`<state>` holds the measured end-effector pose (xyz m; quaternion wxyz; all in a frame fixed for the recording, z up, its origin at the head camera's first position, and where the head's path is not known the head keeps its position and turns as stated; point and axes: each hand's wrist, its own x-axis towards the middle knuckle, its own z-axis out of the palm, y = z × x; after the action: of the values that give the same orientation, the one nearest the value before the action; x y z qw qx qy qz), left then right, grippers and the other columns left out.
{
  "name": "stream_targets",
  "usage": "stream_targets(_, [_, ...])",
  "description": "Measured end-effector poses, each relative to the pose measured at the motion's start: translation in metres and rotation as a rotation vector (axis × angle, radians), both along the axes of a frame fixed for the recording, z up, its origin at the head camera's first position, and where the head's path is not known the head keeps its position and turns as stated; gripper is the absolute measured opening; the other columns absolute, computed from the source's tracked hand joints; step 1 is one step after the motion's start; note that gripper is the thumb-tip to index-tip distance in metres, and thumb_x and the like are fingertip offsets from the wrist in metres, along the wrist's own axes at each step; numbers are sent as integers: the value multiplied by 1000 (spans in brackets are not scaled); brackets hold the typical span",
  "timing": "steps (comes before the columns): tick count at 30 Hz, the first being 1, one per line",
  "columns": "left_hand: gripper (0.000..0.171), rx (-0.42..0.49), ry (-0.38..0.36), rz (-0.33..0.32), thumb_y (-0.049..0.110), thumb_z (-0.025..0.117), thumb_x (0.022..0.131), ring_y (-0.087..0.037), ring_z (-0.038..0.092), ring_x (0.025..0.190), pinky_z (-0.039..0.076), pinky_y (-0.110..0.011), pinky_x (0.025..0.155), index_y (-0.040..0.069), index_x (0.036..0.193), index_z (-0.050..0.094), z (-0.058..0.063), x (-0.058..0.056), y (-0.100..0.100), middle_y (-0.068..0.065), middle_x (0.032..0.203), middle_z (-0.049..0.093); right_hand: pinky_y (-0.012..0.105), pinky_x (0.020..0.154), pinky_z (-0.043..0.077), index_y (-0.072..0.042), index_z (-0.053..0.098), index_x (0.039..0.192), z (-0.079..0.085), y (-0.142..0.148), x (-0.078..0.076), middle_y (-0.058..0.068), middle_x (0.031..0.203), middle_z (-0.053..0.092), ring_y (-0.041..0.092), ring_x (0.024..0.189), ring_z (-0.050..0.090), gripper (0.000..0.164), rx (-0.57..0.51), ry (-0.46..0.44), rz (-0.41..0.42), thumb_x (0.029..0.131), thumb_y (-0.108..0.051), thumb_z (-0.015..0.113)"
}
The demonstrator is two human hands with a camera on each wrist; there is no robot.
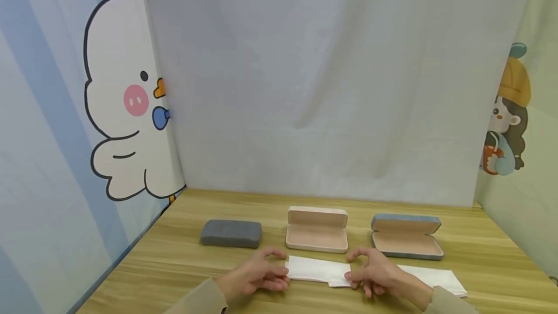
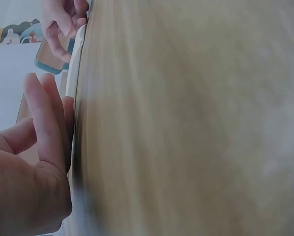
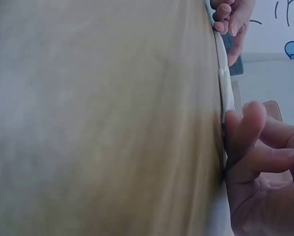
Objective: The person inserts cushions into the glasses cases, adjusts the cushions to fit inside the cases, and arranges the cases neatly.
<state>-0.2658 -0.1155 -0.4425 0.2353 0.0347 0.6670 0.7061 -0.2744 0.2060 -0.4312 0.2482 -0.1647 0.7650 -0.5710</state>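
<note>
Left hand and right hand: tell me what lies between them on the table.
In the head view, a flat white strip lies between the left hand and the right hand.

Head view forward, down; wrist views low along shared tabletop (image 1: 152, 275).

The right hand (image 3: 270, 182) is touching a thin, soft-looking white strip (image 3: 224, 73) on the brown wood-grain table (image 3: 112, 123); beyond its fingertips, the left hand (image 3: 235, 19) is resting at the strip's far end.
</note>
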Motion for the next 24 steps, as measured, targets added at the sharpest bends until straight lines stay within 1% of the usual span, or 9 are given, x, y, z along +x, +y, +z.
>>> stream_targets(5, [46, -14, 7, 1, -5, 64, 86, -14, 69, 62, 60, -24, 58, 0, 126, 43, -1, -1, 5, -10, 73, 70, 9, 35, 32, 8, 41, 118, 1, 0, 0, 4, 65, 68, 1, 39, 54, 54, 7, -6, -4, 84, -18, 74])
stream_targets(8, [41, -25, 8, 8, -5, 64, 86, -14, 68, 60, 59, -23, 56, 0, 121, 43, -1, -1, 8, -9, 71, 68, 10, 35, 35, 8, 41, 116, 0, -1, 0, 3, 64, 67, 1, 40, 55, 51, 7, -3, -4, 85, -17, 73])
stream_targets(12, [33, -33, 9, 23, -6, 64, 85, -14, 67, 59, 59, -23, 54, 0, 112, 46, -2, -2, 13, -9, 69, 66, 12, 35, 39, 7, 43, 114, 0, -5, 2, 4, 63, 67, 3, 40, 55, 47, 24, 8, -47, 86, -16, 72])
stream_targets(16, [28, -43, 13, 50, -8, 65, 84, -14, 66, 57, 60, -24, 54, 0, 105, 48, -3, -3, 16, -9, 67, 65, 14, 35, 41, 6, 44, 110, 0, -10, 3, 4, 60, 66, 4, 39, 55, 41, 53, 24, -98, 86, -12, 72])
stream_targets(20, [22, -68, 8, 76, -10, 65, 82, -13, 66, 54, 59, -23, 52, 0, 98, 51, 0, -3, 18, -9, 65, 64, 14, 35, 43, 6, 46, 106, 0, -14, 3, 5, 59, 66, 5, 38, 56, 34, 89, 42, -117, 85, -7, 70])
stream_targets(24, [18, -97, 1, 81, -12, 64, 81, -12, 65, 51, 58, -22, 50, -1, 91, 53, 3, -4, 20, -8, 62, 64, 15, 35, 44, 5, 50, 100, 1, -17, 3, 5, 58, 66, 6, 38, 56, 26, 127, 63, -127, 85, -4, 69])
